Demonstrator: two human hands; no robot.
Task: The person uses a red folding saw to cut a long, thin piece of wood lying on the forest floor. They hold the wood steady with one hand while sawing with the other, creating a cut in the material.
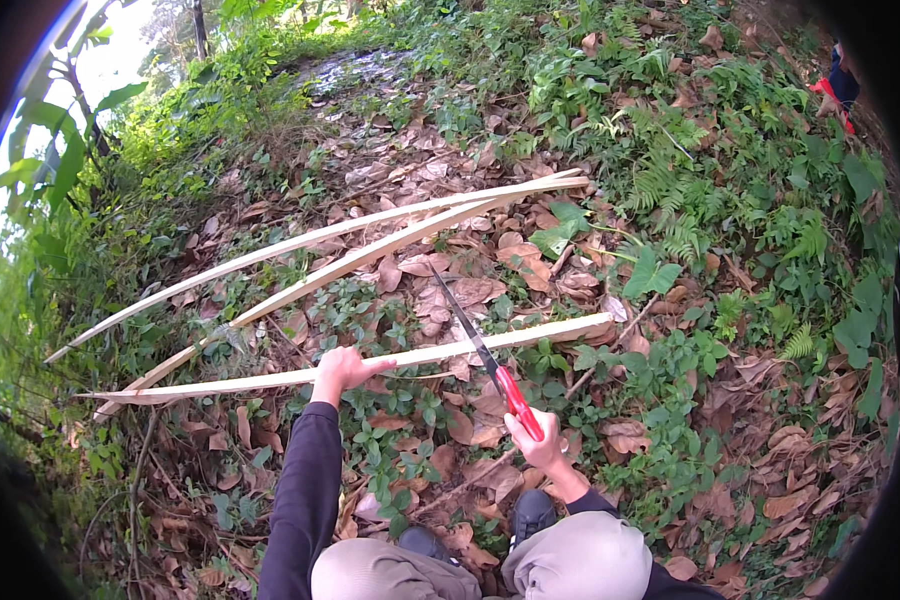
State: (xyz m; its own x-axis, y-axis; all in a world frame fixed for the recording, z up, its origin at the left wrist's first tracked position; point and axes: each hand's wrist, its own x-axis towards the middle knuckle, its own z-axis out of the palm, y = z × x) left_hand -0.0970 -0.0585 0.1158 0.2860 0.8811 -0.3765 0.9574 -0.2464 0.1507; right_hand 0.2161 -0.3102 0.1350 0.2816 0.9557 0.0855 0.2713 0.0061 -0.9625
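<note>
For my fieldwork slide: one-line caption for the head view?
Left hand steadies a pale split wooden strip on leaf litter while the right hand holds a red-handled saw across it.

Single view: head-worn fisheye camera, looking steeply down and forward from above the person's knees (edges bend toward the rim). Left hand (341, 368) and right hand (532, 440) sit close, low-centre; leaf-littered ground (730, 400) extends beyond them.

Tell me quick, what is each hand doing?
Left hand: closed on the nearest pale wooden strip.
Right hand: fingers closed around the red handle of a saw, blade across the strip.
</note>
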